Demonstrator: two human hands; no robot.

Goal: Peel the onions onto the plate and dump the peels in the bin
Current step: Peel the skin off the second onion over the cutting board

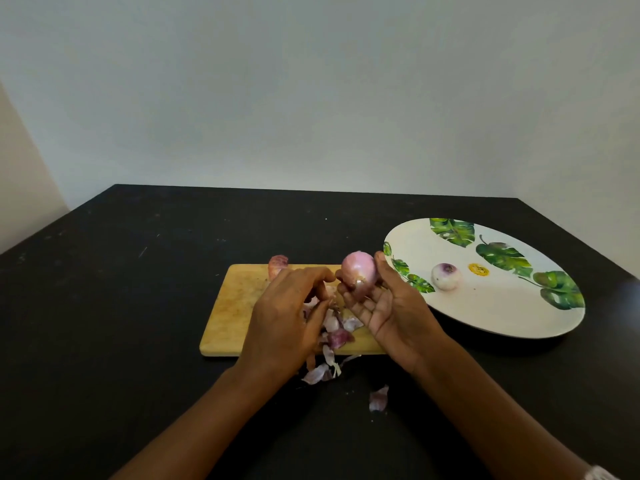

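My right hand (388,306) holds a partly peeled pink onion (359,271) in its fingertips above the wooden cutting board (232,306). My left hand (287,313) is curled beside it, fingertips close to the onion's lower left; what they pinch is hidden. Purple and white peels (337,329) lie on the board under my hands and spill off its front edge (320,372). One peeled onion (446,276) rests on the white leaf-patterned plate (502,313) to the right. An unpeeled onion (278,265) sits at the board's far edge.
A loose peel (378,398) lies on the black table (121,306) in front of the board. The plate carries a yellow sticker (478,269). A pale wall stands behind the table. No bin is in view.
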